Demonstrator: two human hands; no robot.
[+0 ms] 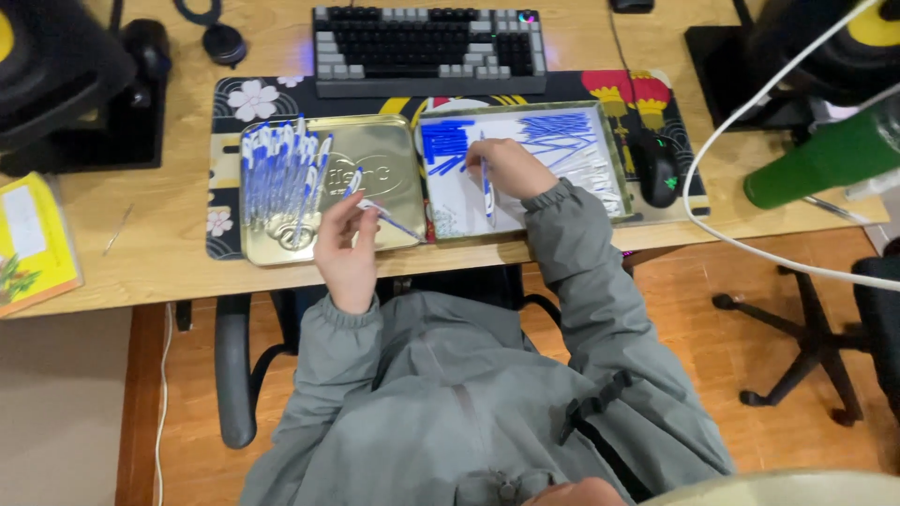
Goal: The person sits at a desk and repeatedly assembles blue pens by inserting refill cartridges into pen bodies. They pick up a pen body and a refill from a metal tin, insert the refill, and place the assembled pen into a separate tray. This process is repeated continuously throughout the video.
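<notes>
Nearest, grey jacket sleeves [562, 272] rise from the bottom edge toward a wooden desk [169, 215]. L. hand [347, 248], fingers pinched on a blue-capped pen [375, 208]: long axis slanted, cap end up-left over the gold tin lid [389, 173], other end down-right toward the lid's corner. R. hand [511, 169] curled around a second pen [487, 187], long axis near vertical, lying over the open tin tray [609, 150]. Hands apart, one per tin. Lid, left part: row of capped pens [281, 183], axes approx. vertical, caps far. Tray: blue caps [445, 145] bunched at left, loose refills [567, 136] crisscrossed at right. Both tins sit side by side on a dark patterned desk mat [253, 98]. Beyond: keyboard [429, 47]; mouse [658, 167] just right of tray. Room: wood floor [712, 375], chair base [806, 337] at right.
</notes>
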